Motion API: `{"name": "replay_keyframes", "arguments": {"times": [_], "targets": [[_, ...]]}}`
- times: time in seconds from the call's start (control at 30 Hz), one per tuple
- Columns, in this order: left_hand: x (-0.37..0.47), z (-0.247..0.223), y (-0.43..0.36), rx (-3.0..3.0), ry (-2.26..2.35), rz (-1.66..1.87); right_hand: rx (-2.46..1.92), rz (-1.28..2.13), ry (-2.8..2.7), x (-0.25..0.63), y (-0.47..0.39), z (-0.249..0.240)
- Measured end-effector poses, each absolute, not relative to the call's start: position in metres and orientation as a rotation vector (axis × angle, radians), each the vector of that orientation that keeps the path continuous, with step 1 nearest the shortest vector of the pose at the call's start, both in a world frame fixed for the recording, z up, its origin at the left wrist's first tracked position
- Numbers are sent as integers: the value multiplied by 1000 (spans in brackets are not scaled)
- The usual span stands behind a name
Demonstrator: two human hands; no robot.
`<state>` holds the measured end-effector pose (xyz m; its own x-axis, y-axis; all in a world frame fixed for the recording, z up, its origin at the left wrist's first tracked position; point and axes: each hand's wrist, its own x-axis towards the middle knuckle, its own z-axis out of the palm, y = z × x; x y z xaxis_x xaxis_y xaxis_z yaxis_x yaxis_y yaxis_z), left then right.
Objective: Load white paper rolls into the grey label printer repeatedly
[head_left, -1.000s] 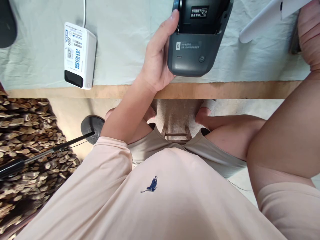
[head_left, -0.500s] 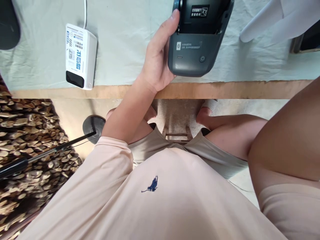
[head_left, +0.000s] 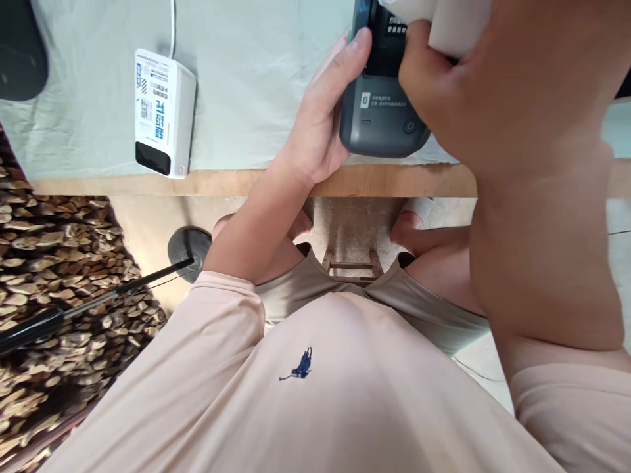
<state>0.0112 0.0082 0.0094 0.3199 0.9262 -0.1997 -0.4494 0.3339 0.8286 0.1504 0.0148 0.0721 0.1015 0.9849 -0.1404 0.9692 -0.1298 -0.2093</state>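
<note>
My left hand [head_left: 323, 108] is wrapped round the left side of a dark grey portable printer [head_left: 382, 125], its thumb on the rim. The printer's paper bay faces up, and a power button and a Bluetooth mark show on its front. My right hand [head_left: 444, 92], slightly smeared by motion, grips a roll of white paper [head_left: 461, 26] above the bay. The hand and roll cover the printer's right side and part of the bay. The far end of the printer lies outside the picture.
A white power bank [head_left: 160, 118] with a cable stands to the left on the cloth-covered table [head_left: 256, 72]. A dark object [head_left: 20, 52] sits at the upper left. Below are a black stand base [head_left: 187, 253] and stacked firewood [head_left: 59, 236].
My right hand has come into view from the right, bringing the white paper from the upper right over the printer. My left hand keeps its hold, shifted slightly right in view.
</note>
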Motion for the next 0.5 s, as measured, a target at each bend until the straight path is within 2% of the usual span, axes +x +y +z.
{"name": "replay_keyframes", "arguments": {"times": [0.23, 0.4, 0.5], "targets": [[10, 10, 8, 762, 792, 974, -2255, 200, -2191, 155, 20, 65], [8, 12, 7, 738, 854, 950, -2209, -85, -2361, 165, 23, 58], [8, 11, 9, 774, 756, 944, -2191, -2, -2461, 162, 21, 66]]}}
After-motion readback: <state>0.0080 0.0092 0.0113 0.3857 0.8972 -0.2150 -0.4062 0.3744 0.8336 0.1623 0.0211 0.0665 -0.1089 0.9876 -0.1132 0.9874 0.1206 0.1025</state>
